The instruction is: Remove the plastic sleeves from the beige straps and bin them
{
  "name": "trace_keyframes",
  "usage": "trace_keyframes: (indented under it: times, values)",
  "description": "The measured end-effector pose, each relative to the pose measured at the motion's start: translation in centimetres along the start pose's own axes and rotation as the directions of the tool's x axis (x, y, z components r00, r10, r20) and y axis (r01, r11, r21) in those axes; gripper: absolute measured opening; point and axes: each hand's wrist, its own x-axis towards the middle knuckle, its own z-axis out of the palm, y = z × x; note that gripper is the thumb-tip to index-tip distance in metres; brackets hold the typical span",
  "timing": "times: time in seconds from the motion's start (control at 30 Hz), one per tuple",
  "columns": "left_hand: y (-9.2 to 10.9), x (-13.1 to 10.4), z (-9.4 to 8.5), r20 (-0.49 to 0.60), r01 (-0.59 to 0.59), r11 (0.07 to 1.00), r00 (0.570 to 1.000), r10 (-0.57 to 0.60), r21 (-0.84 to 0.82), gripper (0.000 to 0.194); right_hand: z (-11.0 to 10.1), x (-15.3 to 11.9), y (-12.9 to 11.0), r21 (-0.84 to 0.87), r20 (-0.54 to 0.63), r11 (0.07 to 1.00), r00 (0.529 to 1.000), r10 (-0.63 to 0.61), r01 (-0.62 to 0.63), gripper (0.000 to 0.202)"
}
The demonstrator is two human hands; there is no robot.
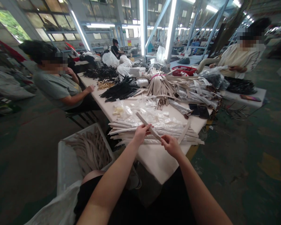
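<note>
A flat beige strap (142,119) slants between my two hands above the near end of the table. My left hand (141,132) grips it around its middle, thumb and fingers closed. At its lower right end, my right hand (170,144) pinches the strap, and that tip is partly hidden by the fingers. Beneath and behind the hands lies a layered stack of pale straps (121,131), running left to right across the table (158,164). Clear plastic wrappers (140,109) are scattered just beyond the stack.
To my left stands a white bin (62,162) full of beige straps (93,150). Farther up the table are black straps (121,89), a tied beige bundle (160,84), a red basket (184,70) and dark phones (199,111). One person (58,81) sits left; another (243,56) is at right.
</note>
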Motion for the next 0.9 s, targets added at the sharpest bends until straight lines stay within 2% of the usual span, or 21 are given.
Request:
trace_keyframes:
  times: [0.13,0.23,0.33,0.5,0.63,0.77,0.9]
  values:
    - [-1.4,-1.4,2.1,0.076,-0.142,0.986,0.988,0.135,0.089,0.040,0.9,0.6,-0.6,0.099,-0.019,0.995,1.000,-0.004,0.006,0.035]
    - [-1.7,-2.0,2.9,0.122,-0.124,0.986,0.986,0.110,0.108,0.040,1.3,0.8,-1.0,0.003,-0.054,0.999,0.998,-0.037,0.037,0.029]
    - [-0.6,-1.5,2.3,0.086,-0.105,0.994,0.991,0.103,0.028,0.043,1.4,0.5,-0.7,-0.086,-0.030,0.994,0.997,-0.067,0.064,0.033]
    - [4.1,1.1,-1.1,-0.105,-0.191,0.978,0.978,0.182,-0.087,0.034,0.9,-0.6,0.0,-0.095,-0.024,0.995,0.999,-0.026,0.024,0.030]
    - [8.9,3.7,-3.7,-0.184,-0.240,0.970,0.956,0.229,-0.041,0.026,0.2,-1.2,0.2,-0.094,0.034,0.995,0.999,-0.026,0.029,0.031]
    - [13.0,6.0,-5.9,-0.336,-0.177,0.975,0.917,0.214,0.137,0.012,-0.5,-1.4,0.6,-0.027,0.129,1.000,0.992,-0.009,0.013,0.029]
    - [15.4,6.7,-8.5,-0.514,-0.042,0.959,0.837,0.187,0.280,0.004,-0.8,-1.4,1.4,0.000,0.205,1.000,0.978,0.030,-0.031,0.028]
